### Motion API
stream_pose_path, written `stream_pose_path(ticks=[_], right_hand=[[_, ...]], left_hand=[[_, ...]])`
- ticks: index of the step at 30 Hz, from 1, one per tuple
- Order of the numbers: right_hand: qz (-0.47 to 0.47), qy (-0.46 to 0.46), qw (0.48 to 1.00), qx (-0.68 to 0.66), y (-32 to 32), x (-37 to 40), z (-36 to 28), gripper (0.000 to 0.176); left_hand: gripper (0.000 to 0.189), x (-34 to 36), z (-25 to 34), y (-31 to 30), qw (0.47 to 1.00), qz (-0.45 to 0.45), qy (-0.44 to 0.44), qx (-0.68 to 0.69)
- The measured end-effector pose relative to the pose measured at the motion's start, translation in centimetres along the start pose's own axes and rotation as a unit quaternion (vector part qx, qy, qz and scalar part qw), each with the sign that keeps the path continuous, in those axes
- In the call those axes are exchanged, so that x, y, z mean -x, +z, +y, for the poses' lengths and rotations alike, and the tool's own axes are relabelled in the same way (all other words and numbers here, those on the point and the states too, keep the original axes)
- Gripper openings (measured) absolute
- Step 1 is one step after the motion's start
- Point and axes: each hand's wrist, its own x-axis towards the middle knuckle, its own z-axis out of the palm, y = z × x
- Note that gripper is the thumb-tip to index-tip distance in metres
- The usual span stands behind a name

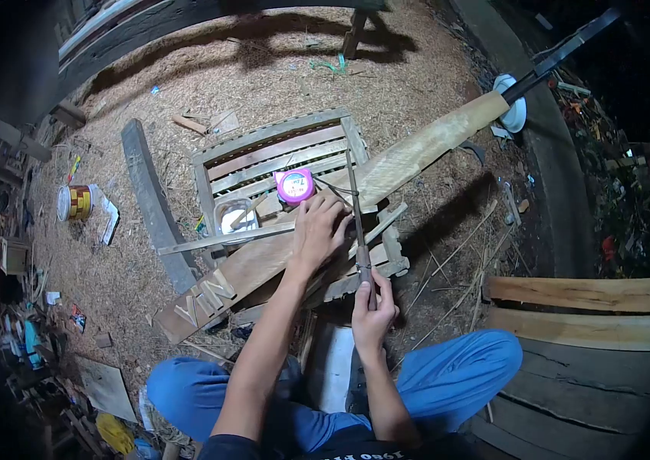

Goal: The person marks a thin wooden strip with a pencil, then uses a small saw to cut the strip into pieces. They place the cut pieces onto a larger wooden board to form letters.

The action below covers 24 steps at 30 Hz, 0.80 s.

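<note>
My right hand [375, 310] is closed round the handle of a long, thin tool [360, 238], whose narrow end points away from me across the slatted wooden stand [203, 184]. My left hand [317, 230] rests low over the long wooden plank [252, 264], left of the tool, its fingers curled together; what they hold is hidden. Just beyond them sits a pink tape measure [294, 185]. A clear container [235, 218] with white contents and a stick in it stands to the left. Thin wooden strips [206, 300] lie on the plank's near left end.
A broad light board [432, 146] slants to the upper right, near a white bowl [510, 107]. A dark curved beam [152, 199] and a patterned tin [76, 203] lie left. Thick boards [585, 337] are at right. A wooden bench [187, 27] crosses the top.
</note>
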Motion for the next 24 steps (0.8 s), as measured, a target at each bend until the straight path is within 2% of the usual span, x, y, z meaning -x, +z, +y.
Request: stream_pose_path(ticks=[6, 12, 13, 14, 16, 18, 20, 22, 24], right_hand=[[0.008, -0.066, 0.998, 0.007, -0.9, 0.1, -0.6, 0.032], [-0.012, -0.019, 1.0, -0.007, -0.9, 0.2, -0.5, 0.031], [0.015, -0.087, 0.996, -0.001, -1.0, 0.4, -0.7, 0.033], [0.016, -0.087, 0.996, -0.004, -1.0, 0.2, -0.9, 0.033], [-0.013, -0.018, 1.0, -0.008, -1.1, -0.7, -1.0, 0.033], [-0.017, -0.024, 1.0, 0.009, -0.4, -1.8, -1.1, 0.032], [-0.005, -0.085, 0.996, 0.024, 0.2, -2.2, -1.4, 0.032], [-0.023, -0.053, 0.998, 0.008, -0.7, -0.7, -0.6, 0.032], [0.014, -0.06, 0.998, 0.004, -0.8, 0.3, -0.6, 0.032]], left_hand=[[0.018, 0.0, -0.2, 0.1, 1.0, 0.001, 0.01, 0.002], [0.02, 0.2, -0.3, 0.2, 1.0, -0.001, 0.011, -0.002], [0.021, 0.2, -0.4, 0.1, 1.0, -0.013, 0.017, -0.008], [0.021, 0.1, -0.5, 0.0, 1.0, -0.013, 0.018, -0.01], [0.022, 0.0, -0.4, 0.0, 1.0, 0.003, 0.027, 0.008], [0.023, 0.2, -0.4, 0.0, 1.0, -0.007, 0.027, 0.011], [0.023, 0.1, -0.5, 0.1, 1.0, -0.005, 0.019, -0.002], [0.022, 0.1, -0.7, 0.1, 1.0, -0.002, 0.021, -0.006], [0.022, 0.1, -0.6, 0.3, 1.0, -0.002, 0.024, -0.008]])
